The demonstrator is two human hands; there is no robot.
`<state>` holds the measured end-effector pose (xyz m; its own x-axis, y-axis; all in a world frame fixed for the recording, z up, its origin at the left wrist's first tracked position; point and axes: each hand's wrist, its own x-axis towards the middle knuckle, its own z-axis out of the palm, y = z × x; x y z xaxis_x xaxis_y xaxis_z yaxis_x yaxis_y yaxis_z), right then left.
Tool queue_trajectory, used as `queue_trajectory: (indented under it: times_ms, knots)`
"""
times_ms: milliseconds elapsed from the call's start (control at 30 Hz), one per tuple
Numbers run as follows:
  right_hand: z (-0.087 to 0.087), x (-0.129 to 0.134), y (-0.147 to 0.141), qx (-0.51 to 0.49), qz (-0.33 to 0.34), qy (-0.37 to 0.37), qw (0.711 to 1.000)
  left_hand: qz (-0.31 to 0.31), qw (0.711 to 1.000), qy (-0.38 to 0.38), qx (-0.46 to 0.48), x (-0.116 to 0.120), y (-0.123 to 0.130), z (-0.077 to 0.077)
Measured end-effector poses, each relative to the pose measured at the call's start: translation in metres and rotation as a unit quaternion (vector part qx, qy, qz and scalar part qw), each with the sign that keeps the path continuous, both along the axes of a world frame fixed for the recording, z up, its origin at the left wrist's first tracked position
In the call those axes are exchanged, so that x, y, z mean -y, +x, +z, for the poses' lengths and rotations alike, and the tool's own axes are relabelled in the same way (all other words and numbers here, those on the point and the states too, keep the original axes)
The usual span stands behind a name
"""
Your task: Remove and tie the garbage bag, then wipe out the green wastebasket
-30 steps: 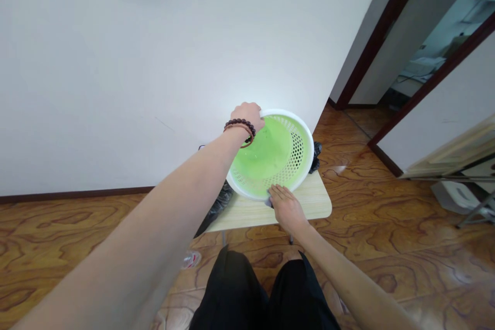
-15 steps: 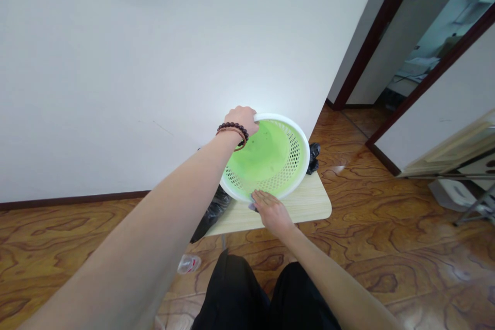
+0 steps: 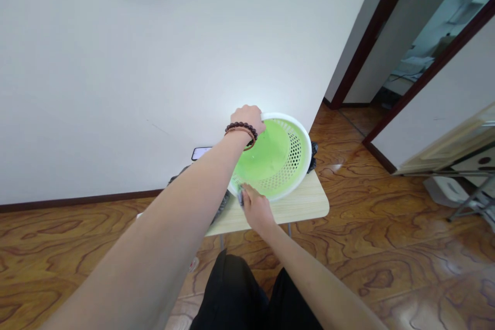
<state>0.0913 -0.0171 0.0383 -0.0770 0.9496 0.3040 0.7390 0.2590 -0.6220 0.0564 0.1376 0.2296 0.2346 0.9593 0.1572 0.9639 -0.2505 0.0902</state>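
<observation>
A round plastic basket (image 3: 308, 139) with a green inside, a perforated side and a white rim is tilted above a small light-wood table (image 3: 309, 198). My left hand (image 3: 249, 115), with a beaded bracelet at the wrist, is closed over the basket's far rim. At the near-left rim is my right hand (image 3: 257, 209), its fingers closed on a small greyish cloth (image 3: 240, 197) pressed to the rim. The cloth is blurred and mostly covered by the fingers. My left forearm hides the basket's left side.
A phone (image 3: 201, 152) lies by the wall at the table's back edge. Black plastic bags show at the right (image 3: 313, 157) and partly under my left arm. A clear bottle (image 3: 194, 264) is on the wood floor. A doorway (image 3: 359, 51) opens at the right.
My right hand has slid left along the near rim with the cloth. My left hand and the basket have shifted slightly right in view, and the phone has come into sight.
</observation>
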Motion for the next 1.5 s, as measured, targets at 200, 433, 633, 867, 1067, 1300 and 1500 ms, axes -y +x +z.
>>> queue_trajectory:
  times_ms: [200,433,633,867,1067,1300,1500]
  knots:
    - [0.052,-0.029,-0.057,-0.123,-0.076,-0.008,0.989,0.010,1.000,0.000,-0.004,-0.003,0.001,-0.002]
    - [0.007,-0.005,-0.002,-0.015,0.054,0.042,0.998,-0.002,1.000,0.003,-0.012,-0.004,-0.006,0.000]
    - [-0.028,0.012,0.082,0.168,0.089,0.070,0.979,-0.007,1.000,0.010,-0.016,-0.007,-0.007,-0.002]
    - [0.010,-0.002,-0.006,-0.018,-0.001,-0.020,1.000,0.007,1.000,0.005,-0.006,-0.007,-0.004,-0.004]
    - [0.040,-0.011,-0.057,-0.128,-0.028,0.011,0.991,0.000,1.000,0.012,-0.001,-0.010,-0.008,-0.007]
    - [-0.024,0.012,0.038,0.065,0.099,0.064,0.991,0.007,1.000,-0.001,0.006,-0.006,-0.014,-0.002]
    - [-0.013,0.007,0.026,0.030,0.086,0.023,0.996,0.009,1.000,0.003,0.011,-0.005,-0.014,-0.002]
